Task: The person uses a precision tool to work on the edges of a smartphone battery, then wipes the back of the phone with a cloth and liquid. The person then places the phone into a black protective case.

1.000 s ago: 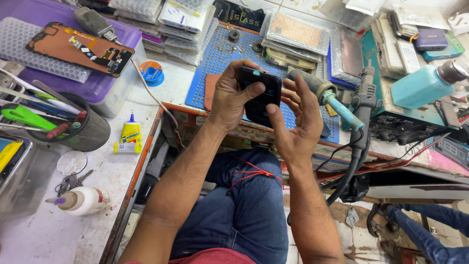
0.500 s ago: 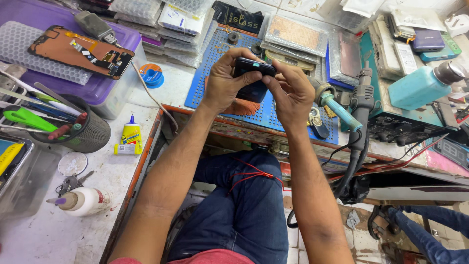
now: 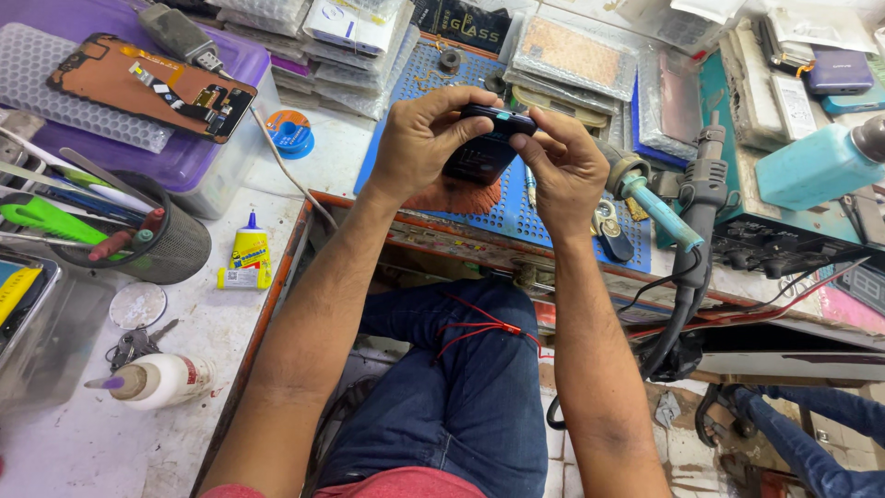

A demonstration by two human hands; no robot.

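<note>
- Black phone (image 3: 487, 148) sits edge-up between both hands, raised over the blue perforated mat (image 3: 516, 207) near the middle of the bench (image 3: 221, 323); a teal strip shows along its upper edge.
- Left hand (image 3: 426, 138) is closed on the phone from nine o'clock, fingers curled over the top edge and thumb beneath; the grip looks meant to steady the body.
- Right hand (image 3: 564, 171) is closed on it from three o'clock, fingertips pinching the top edge near the teal strip, as if pressing or prying along the seam; which of the two cannot be told.
- Both forearms rise from the lap at six o'clock and converge, wrists bent inward, elbows apart over the blue jeans (image 3: 461, 397).
- Mat under the hands likely serves to catch small parts; an orange cloth (image 3: 452, 195) lies on it just beneath the phone.
- At three o'clock a hot-air handle (image 3: 702, 175) stands in its holder with its black cable drooping below the bench edge, kept within reach of the right hand.
- At nine o'clock stand a yellow glue bottle (image 3: 249, 249) and a mesh tool cup (image 3: 166, 242); at ten o'clock an opened phone frame (image 3: 152, 85) lies on a purple box (image 3: 198, 166).
- At seven o'clock a white squeeze bottle (image 3: 161, 380) lies on its side beside keys (image 3: 134, 346).
</note>
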